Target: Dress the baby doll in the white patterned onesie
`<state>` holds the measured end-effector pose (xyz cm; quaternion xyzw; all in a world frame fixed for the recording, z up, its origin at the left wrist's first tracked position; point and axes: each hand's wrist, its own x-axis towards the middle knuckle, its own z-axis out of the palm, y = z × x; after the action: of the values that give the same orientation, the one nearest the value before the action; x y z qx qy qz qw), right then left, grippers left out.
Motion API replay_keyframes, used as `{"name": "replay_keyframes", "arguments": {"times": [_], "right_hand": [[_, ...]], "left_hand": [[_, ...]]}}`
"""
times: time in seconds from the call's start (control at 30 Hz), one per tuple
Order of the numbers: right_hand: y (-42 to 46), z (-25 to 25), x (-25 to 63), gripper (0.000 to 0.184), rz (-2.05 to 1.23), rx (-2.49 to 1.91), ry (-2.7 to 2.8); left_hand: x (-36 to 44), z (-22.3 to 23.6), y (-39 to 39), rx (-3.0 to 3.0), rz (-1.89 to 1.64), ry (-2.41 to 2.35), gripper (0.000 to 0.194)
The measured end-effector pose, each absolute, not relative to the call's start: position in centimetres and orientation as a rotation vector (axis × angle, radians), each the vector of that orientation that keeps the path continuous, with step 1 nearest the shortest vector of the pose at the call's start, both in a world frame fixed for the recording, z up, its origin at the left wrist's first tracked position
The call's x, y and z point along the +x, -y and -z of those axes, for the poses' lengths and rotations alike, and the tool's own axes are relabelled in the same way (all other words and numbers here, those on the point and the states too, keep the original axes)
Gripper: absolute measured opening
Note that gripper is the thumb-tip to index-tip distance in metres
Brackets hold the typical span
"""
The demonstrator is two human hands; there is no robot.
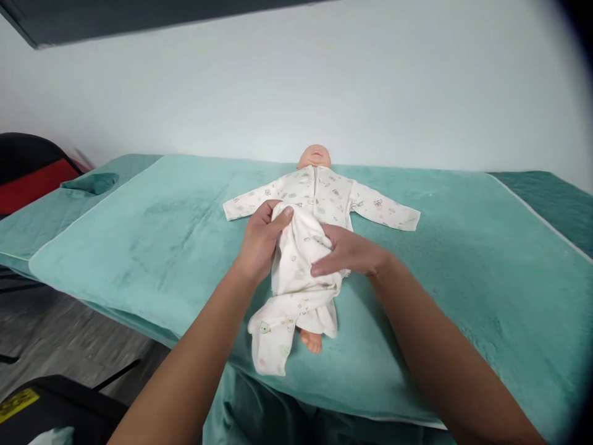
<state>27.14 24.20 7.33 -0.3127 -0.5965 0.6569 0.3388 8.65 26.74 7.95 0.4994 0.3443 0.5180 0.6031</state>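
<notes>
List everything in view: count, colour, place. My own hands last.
Doll: one, pinkish, mid-mat; head at far end, one foot showing nearest you
Printed shirt: one, white, below the doll's head, sleeves spread
Printed cloth: one, white, over the doll's lower body
Mat: one, light green, across the table
Undercover: one, darker green, beyond the mat's right edge here
Crumpled fabric: one, dark green, far left
Chair: one, black and red, left edge
Labelled object: one, black with yellow label, lower left
Floor: one, grey, lower left
Wall: one, whitish, behind
Overhead panel: one, dark grey, top left
Left hand: one, bare, pinching the cloth's upper edge
Right hand: one, bare, against the cloth's right side
</notes>
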Motion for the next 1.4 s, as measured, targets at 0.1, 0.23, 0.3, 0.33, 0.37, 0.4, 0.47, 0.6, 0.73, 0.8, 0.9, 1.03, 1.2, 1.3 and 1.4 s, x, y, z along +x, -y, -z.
{"name": "replay_keyframes", "arguments": {"times": [0.1, 0.23, 0.3, 0.33, 0.37, 0.4, 0.47, 0.6, 0.73, 0.8, 0.9, 1.03, 1.2, 1.3, 1.4], "right_hand": [[-23.8, -7.3, 27.3, 0.03, -1.702, -0.889, 1.707], [-23.7, -6.3, 26.5, 0.035, -1.656, -0.846, 1.337], [-23.7, -5.7, 26.0, 0.036, -1.624, -0.827, 1.209], [-23.8, -5.5, 25.8, 0.034, -1.616, -0.824, 1.185], [-23.8, -5.4, 25.6, 0.033, -1.608, -0.826, 1.178], [-23.9, -5.4, 25.6, 0.033, -1.6, -0.833, 1.18], [-23.9, -5.5, 25.8, 0.035, -1.61, -0.835, 1.219], [-23.8, -6.6, 26.6, 0.043, -1.687, -0.839, 1.541], [-23.4, -7.3, 27.1, 0.036, -1.735, -0.89, 1.788], [-23.3, -6.9, 26.9, 0.031, -1.759, -0.825, 1.619], [-23.4, -5.9, 26.5, 0.029, -1.703, -0.741, 1.291], [-23.4, -5.6, 26.4, 0.03, -1.72, -0.666, 1.242], [-23.2, -6.3, 27.1, 0.035, -1.847, -0.65, 1.536], [-23.2, -6.0, 27.0, 0.031, -1.839, -0.699, 1.46], [-23.2, -5.3, 26.7, 0.038, -1.805, -0.73, 1.245]], "left_hand": [[8.7, -8.0, -26.3, 1.145, -1.151, -0.827, 0.03], [7.4, -8.2, -24.3, 1.429, -0.941, -0.868, 0.039], [6.8, -8.1, -23.3, 1.514, -0.842, -0.865, 0.048], [6.7, -8.0, -22.9, 1.493, -0.806, -0.866, 0.051], [6.7, -7.9, -22.7, 1.436, -0.797, -0.869, 0.051], [6.8, -7.7, -22.6, 1.361, -0.821, -0.87, 0.047], [7.2, -7.5, -22.9, 1.214, -0.948, -0.835, 0.04], [8.5, -7.6, -24.1, 1.018, -1.195, -0.755, 0.032], [9.1, -8.2, -24.4, 0.944, -1.141, -0.764, 0.032], [8.7, -8.4, -24.1, 0.975, -1.062, -0.81, 0.036], [7.5, -8.3, -23.5, 1.111, -0.863, -0.889, 0.039], [6.4, -7.9, -22.6, 1.207, -0.688, -0.889, 0.033], [7.2, -7.2, -21.5, 0.926, -0.999, -0.776, 0.036], [7.7, -7.1, -20.8, 0.889, -1.054, -0.799, 0.039], [8.0, -7.2, -20.3, 0.887, -1.058, -0.814, 0.042]]}}
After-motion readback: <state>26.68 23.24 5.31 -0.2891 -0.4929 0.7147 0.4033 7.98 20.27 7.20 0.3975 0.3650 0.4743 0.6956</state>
